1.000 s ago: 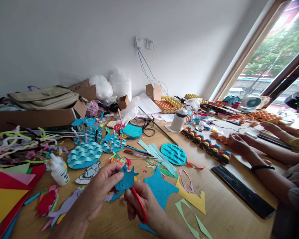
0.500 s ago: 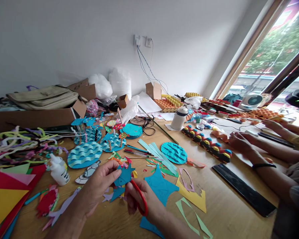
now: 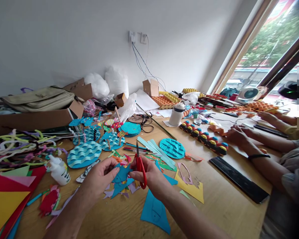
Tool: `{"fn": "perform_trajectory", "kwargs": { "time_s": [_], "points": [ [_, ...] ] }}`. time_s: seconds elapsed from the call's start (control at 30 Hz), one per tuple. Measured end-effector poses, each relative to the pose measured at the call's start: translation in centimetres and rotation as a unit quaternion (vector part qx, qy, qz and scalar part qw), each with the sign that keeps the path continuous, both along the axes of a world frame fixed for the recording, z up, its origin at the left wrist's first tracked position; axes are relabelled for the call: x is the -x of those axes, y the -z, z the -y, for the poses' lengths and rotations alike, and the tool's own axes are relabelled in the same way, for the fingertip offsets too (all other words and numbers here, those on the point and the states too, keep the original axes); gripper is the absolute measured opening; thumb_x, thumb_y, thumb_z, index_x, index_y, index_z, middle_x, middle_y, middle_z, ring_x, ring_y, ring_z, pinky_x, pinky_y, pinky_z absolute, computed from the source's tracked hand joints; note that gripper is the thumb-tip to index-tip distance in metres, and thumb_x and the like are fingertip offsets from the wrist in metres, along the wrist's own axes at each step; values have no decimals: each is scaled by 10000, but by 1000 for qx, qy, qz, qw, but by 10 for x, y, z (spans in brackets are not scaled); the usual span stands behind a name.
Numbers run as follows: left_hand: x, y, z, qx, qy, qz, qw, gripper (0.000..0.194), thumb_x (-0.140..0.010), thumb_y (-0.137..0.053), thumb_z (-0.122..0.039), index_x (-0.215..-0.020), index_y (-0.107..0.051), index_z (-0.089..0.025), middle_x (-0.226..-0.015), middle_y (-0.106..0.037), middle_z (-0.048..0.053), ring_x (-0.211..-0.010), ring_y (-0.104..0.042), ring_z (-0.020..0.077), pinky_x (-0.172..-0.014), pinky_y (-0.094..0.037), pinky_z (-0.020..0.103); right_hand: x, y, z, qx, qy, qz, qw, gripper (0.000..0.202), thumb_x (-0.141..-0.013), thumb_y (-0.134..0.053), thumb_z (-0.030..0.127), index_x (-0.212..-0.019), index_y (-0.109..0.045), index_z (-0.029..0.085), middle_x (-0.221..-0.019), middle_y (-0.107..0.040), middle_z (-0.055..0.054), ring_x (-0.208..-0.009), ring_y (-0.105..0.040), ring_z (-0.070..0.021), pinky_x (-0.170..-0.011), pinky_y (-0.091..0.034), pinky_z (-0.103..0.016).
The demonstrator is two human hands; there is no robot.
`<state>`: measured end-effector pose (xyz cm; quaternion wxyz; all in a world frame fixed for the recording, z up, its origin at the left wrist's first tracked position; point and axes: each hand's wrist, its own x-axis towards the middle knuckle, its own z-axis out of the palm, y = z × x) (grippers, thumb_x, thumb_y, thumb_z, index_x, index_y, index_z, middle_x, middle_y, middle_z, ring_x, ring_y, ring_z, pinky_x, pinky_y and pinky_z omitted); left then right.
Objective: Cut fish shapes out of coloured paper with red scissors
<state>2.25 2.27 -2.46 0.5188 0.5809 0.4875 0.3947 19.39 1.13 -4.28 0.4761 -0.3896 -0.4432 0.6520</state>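
**Blue paper fish and red scissors in hand over a crowded craft table**

The left hand (image 3: 99,177) pinches a blue paper fish (image 3: 121,175) between thumb and fingertips, holding it just above the wooden table (image 3: 221,212) near the front edge. The right hand (image 3: 149,176) is clenched around the red handles of the scissors (image 3: 140,164), whose blades point up and away, closed as far as can be seen, just right of the fish. A larger blue sheet (image 3: 154,210) lies under the right forearm, and a yellow offcut (image 3: 190,189) lies to its right.

Left of the hands stands a white glue bottle (image 3: 58,171), with a stack of coloured paper (image 3: 7,196) at the near left corner. Farther back sit round blue wave discs (image 3: 84,154), a tangle of pipe cleaners (image 3: 17,146) and a cardboard box (image 3: 35,118) with a bag on top.

On the right, another person's hand (image 3: 238,137) rests on the table beside a row of coloured egg-carton cups (image 3: 204,139). A black ruler (image 3: 238,179) lies near that person's forearm. A white bottle (image 3: 176,114) stands farther off, toward the wall.
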Motion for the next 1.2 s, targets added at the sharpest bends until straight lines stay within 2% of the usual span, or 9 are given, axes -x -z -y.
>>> {"fn": "perform_trajectory", "kwargs": {
  "time_s": [0.13, 0.27, 0.4, 0.5, 0.57, 0.8, 0.97, 1.1, 1.2],
  "points": [
    [-2, -5, 4, 8, -8, 8, 1000, 171, -589, -690, -335, -585, -602, -189, -530, -532, -36, -517, -464, 130, -498, -374, 225, 9, -2, -1, 5, 3, -32, 999, 315, -498, -766, 207, -706, -532, 166, -616, -530, 64, -545, -478, -75, -524, -370, -195],
    [-2, -10, 10, -15, -59, 12, 998, 168, -653, -655, -351, -598, -595, -203, -541, -516, -55, -534, -447, 114, -512, -364, 197, 16, -4, -1, 35, 24, -56, 998, 330, -487, -760, 201, -709, -519, 168, -590, -527, 69, -506, -472, -67, -496, -364, -186],
    [-6, -13, 16, -15, -85, 48, 995, 189, -702, -621, -402, -711, -604, -213, -639, -584, -42, -632, -522, 141, -586, -414, 204, 23, -6, 0, 50, 58, -99, 992, 335, -489, -751, 181, -719, -508, 162, -567, -534, 63, -480, -481, -69, -464, -347, -180],
    [-13, -9, 17, 25, -54, 92, 994, 279, -670, -661, -405, -856, -608, -204, -727, -654, -11, -724, -595, 193, -652, -471, 261, 28, -6, 0, 48, 86, -130, 987, 329, -510, -733, 179, -740, -498, 166, -552, -533, 66, -461, -465, -65, -456, -339, -183],
    [-16, -2, 15, 30, -68, 106, 992, 333, -645, -688, -393, -897, -627, -184, -749, -679, 10, -752, -615, 217, -678, -489, 297, 29, -7, 1, 49, 91, -134, 986, 325, -507, -729, 177, -738, -501, 164, -561, -531, 66, -464, -458, -62, -452, -334, -181],
    [-12, 14, 9, 18, -74, 82, 994, 298, -613, -692, -396, -815, -679, -178, -712, -701, 26, -695, -627, 226, -669, -483, 321, 22, -15, 2, 10, 97, -89, 991, 292, -543, -720, 202, -739, -507, 162, -606, -538, 53, -504, -462, -67, -490, -346, -191],
    [-12, 6, 14, 35, -60, 62, 996, 252, -628, -674, -389, -757, -671, -172, -625, -678, 13, -620, -609, 206, -612, -472, 304, 16, -17, -2, -23, 110, -75, 991, 264, -586, -699, 199, -759, -502, 163, -613, -521, 51, -529, -449, -73, -522, -352, -202],
    [-16, -3, 19, 4, -117, 119, 986, 195, -622, -678, -329, -759, -680, -190, -610, -670, -16, -665, -610, 197, -659, -476, 283, 18, -16, 2, -27, 144, -55, 988, 225, -651, -667, 248, -765, -492, 164, -615, -522, 43, -549, -467, -85, -526, -354, -205],
    [-17, -5, 20, -16, -154, 144, 977, 133, -625, -681, -282, -730, -674, -201, -578, -645, -42, -631, -589, 172, -630, -470, 254, 23, -16, 9, -22, 123, -49, 991, 234, -676, -664, 289, -762, -491, 157, -629, -532, 33, -584, -489, -93, -552, -367, -207]
  ]
}}
